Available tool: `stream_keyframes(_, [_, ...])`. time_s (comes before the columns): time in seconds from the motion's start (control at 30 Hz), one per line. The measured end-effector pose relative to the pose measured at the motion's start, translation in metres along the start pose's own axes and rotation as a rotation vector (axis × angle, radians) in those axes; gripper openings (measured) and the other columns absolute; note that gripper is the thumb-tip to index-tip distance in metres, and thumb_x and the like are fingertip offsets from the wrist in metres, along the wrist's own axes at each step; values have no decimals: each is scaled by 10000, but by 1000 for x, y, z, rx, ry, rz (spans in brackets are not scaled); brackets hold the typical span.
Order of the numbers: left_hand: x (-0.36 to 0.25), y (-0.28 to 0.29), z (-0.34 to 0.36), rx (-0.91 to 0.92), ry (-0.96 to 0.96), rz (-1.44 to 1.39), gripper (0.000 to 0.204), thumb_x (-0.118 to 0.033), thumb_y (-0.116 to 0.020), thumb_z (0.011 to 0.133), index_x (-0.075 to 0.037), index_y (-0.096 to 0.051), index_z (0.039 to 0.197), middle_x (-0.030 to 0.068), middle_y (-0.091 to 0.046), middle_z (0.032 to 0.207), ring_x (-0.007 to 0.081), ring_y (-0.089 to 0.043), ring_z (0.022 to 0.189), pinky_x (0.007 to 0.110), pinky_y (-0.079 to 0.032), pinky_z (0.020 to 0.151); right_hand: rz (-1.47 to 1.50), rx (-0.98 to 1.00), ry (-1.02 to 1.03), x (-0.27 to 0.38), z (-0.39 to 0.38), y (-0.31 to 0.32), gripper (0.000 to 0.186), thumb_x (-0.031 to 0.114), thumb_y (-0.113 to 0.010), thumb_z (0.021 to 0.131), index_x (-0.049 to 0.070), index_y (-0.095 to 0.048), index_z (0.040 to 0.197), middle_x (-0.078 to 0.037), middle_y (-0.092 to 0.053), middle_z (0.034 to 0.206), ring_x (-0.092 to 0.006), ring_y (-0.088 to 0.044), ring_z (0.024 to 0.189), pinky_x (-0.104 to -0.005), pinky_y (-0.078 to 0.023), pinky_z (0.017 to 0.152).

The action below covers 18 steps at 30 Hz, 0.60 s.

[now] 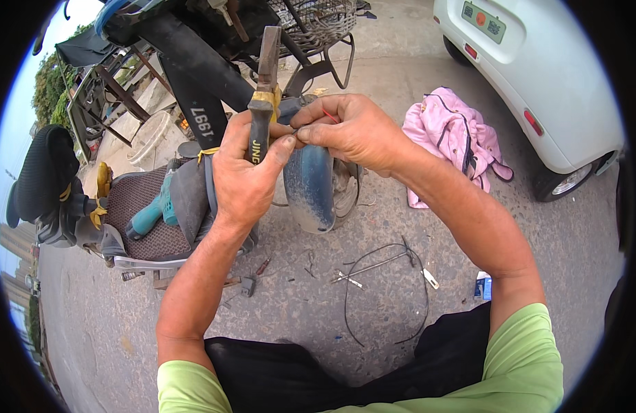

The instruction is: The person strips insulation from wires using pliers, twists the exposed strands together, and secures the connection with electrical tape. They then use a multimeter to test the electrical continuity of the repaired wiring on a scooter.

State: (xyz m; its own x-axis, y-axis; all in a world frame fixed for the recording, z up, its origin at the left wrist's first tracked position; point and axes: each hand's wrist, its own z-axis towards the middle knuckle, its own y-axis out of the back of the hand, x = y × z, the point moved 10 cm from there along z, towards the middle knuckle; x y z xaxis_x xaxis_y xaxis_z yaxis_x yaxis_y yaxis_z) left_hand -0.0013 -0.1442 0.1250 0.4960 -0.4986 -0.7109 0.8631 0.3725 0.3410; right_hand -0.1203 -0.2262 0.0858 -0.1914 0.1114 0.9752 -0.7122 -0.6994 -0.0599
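Pliers [267, 65] with black and yellow handles stand upright in my left hand [243, 172], their metal jaws pointing up. The left thumb and fingertips also reach toward the right ones. My right hand [359, 134] is closed in a pinch on a thin red wire [330, 117], which loops above its fingers. The fingertips of both hands meet, and they hide the wire's end. Just behind and below the hands is a dusty blue mudguard [309, 189] over a wheel.
A two-wheeler's dark frame [201, 89] and wire basket [325, 24] rise ahead. A teal power tool [153, 210] lies on the seat [128, 206] at left. Black cable [347, 296] and small tools lie on the ground. Pink cloth [448, 134] lies near a white car [545, 76].
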Motion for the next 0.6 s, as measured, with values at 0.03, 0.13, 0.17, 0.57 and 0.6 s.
stream_keyframes(0.03, [3,0,0,0,38,-18,222,-94,-699,903,25,-653,1085,35,-647,979,66,-560,782,234,-458,699,-27,-1,35,1,1,1,313,119,-700,855,-65,-660,1105,-111,-715,923,-63,-575,679,-228,-433,563])
stream_keyframes(0.13, [9,3,0,4,62,-3,248,-120,-697,905,25,-652,1101,45,-673,933,75,-574,802,239,-468,724,-65,-14,33,1,1,4,257,141,-684,870,-39,-669,1054,-130,-727,949,-79,-607,737,-248,-454,601])
stream_keyframes(0.17, [10,4,1,7,54,12,258,-132,-698,905,25,-652,1105,48,-679,921,79,-579,809,242,-472,736,-56,-15,23,-1,2,5,254,153,-682,878,-36,-665,1048,-125,-725,940,-73,-595,715,-239,-443,586])
stream_keyframes(0.57, [23,8,1,-49,111,-103,308,-185,-715,908,19,-655,1131,77,-688,974,107,-592,832,266,-480,773,111,-14,-3,-11,8,8,320,238,-674,919,-28,-623,1090,-72,-690,880,-27,-418,539,-195,-329,471])
stream_keyframes(0.6, [25,7,2,-43,116,-100,306,-182,-713,909,20,-654,1130,78,-689,978,106,-591,831,267,-480,772,104,-7,-4,-11,7,8,319,240,-676,918,-25,-623,1088,-72,-691,879,-27,-421,541,-195,-331,472])
